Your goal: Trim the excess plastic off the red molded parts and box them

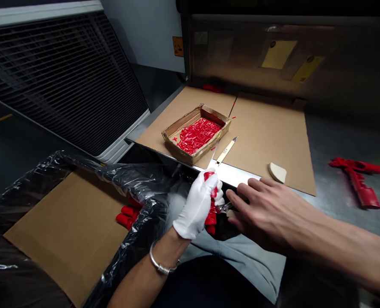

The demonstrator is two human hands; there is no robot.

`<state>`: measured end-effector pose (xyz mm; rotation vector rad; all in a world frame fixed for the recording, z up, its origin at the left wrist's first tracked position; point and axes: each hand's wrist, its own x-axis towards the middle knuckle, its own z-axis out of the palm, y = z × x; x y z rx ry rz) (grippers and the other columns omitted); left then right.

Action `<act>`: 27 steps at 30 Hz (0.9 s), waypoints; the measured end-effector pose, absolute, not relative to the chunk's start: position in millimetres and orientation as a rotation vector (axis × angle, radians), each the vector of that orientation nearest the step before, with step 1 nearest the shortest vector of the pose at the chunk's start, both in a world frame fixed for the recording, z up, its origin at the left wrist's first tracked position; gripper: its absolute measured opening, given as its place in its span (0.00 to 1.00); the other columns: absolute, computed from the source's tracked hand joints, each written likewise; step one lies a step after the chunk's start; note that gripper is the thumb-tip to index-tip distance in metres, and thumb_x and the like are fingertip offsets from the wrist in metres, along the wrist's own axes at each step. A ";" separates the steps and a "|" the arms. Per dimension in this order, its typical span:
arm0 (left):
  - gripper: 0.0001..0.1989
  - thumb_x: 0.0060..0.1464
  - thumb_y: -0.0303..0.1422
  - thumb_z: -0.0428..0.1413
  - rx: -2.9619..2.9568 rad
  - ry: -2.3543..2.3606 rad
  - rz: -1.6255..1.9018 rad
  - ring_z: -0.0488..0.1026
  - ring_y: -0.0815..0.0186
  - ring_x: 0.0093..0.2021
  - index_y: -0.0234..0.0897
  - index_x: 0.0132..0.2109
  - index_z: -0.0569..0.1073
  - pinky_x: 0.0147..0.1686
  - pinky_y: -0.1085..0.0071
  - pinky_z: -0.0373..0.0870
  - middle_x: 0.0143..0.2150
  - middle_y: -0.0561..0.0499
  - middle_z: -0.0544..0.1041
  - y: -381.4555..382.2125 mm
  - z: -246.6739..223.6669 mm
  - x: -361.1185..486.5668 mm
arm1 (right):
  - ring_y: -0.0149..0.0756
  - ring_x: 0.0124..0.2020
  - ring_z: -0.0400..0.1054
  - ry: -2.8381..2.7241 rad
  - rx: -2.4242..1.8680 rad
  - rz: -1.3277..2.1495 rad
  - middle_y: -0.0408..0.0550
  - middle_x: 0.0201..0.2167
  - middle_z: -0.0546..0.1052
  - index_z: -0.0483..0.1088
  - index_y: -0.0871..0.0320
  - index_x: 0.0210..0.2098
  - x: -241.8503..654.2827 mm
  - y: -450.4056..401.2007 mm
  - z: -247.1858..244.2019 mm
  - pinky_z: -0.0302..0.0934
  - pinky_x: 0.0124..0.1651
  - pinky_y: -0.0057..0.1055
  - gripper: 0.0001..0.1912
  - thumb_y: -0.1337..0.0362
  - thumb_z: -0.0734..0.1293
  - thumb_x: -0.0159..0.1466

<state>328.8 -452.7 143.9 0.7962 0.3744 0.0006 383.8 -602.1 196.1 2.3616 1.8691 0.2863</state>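
Note:
My left hand [200, 203], in a white glove, is closed around a red plastic part [211, 216] above my lap. The part's upper end shows past the thumb and its lower end sticks out below the fingers. My bare right hand [257, 209] is just to the right, with its fingers curled over a small tool [225, 208]. A metal end and a bit of pale handle show; the rest is hidden under the palm. The metal end is close to the red part, but I cannot tell whether they touch.
Ahead, a cardboard tray [194, 159] holds many small red scraps. Beside it lie a craft knife [227, 150] and a cream-coloured block [277, 172]. Red gun-shaped parts [359, 182] rest at the right. A plastic-lined box [64, 231] with cardboard and red pieces stands left.

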 end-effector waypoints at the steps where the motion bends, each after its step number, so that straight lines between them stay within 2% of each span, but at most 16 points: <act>1: 0.10 0.60 0.35 0.55 0.795 0.375 0.008 0.54 0.77 0.21 0.39 0.37 0.60 0.20 0.79 0.51 0.26 0.59 0.58 -450.9 146.2 331.2 | 0.39 0.29 0.64 1.860 2.351 0.279 0.49 0.29 0.71 0.71 0.60 0.38 386.0 -598.7 200.3 0.42 0.33 0.38 0.16 0.55 0.59 0.68; 6: 0.12 0.57 0.34 0.57 0.791 0.440 0.181 0.53 0.77 0.20 0.39 0.34 0.59 0.20 0.79 0.52 0.25 0.60 0.57 -443.4 153.1 341.9 | 0.39 0.29 0.63 1.873 2.231 0.360 0.49 0.29 0.70 0.71 0.60 0.39 398.6 -582.3 204.4 0.40 0.33 0.38 0.13 0.56 0.61 0.67; 11: 0.15 0.57 0.34 0.58 0.851 0.479 0.226 0.53 0.78 0.20 0.38 0.31 0.57 0.19 0.79 0.52 0.23 0.60 0.56 -426.8 163.6 349.6 | 0.37 0.27 0.62 1.946 2.136 0.432 0.49 0.28 0.71 0.70 0.59 0.36 419.8 -563.0 198.6 0.39 0.31 0.37 0.16 0.55 0.59 0.70; 14: 0.16 0.55 0.33 0.59 0.853 0.482 0.261 0.53 0.78 0.19 0.39 0.30 0.57 0.18 0.79 0.51 0.23 0.60 0.55 -412.8 171.1 353.3 | 0.33 0.23 0.59 2.029 2.126 0.361 0.46 0.26 0.70 0.69 0.59 0.35 429.4 -549.2 200.4 0.37 0.28 0.36 0.18 0.56 0.55 0.72; 17: 0.16 0.53 0.33 0.60 0.842 0.475 0.255 0.53 0.78 0.19 0.38 0.30 0.58 0.18 0.79 0.51 0.23 0.60 0.56 -399.7 173.9 356.5 | 0.31 0.20 0.56 2.063 2.120 0.296 0.45 0.25 0.70 0.69 0.59 0.34 433.0 -538.0 206.3 0.36 0.27 0.36 0.16 0.58 0.56 0.72; 23: 0.16 0.57 0.32 0.57 0.809 0.396 0.157 0.54 0.77 0.20 0.38 0.29 0.56 0.20 0.79 0.53 0.24 0.59 0.57 -385.0 171.8 362.1 | 0.37 0.27 0.63 2.029 2.185 0.311 0.49 0.29 0.72 0.71 0.59 0.34 433.9 -525.2 223.1 0.47 0.31 0.36 0.14 0.57 0.60 0.68; 27: 0.16 0.57 0.31 0.56 0.853 0.398 0.184 0.54 0.77 0.19 0.38 0.28 0.56 0.19 0.78 0.53 0.23 0.59 0.56 -385.7 173.0 363.8 | 0.40 0.29 0.65 1.957 2.132 0.272 0.52 0.32 0.73 0.72 0.59 0.35 431.7 -518.2 232.6 0.48 0.33 0.38 0.14 0.57 0.59 0.67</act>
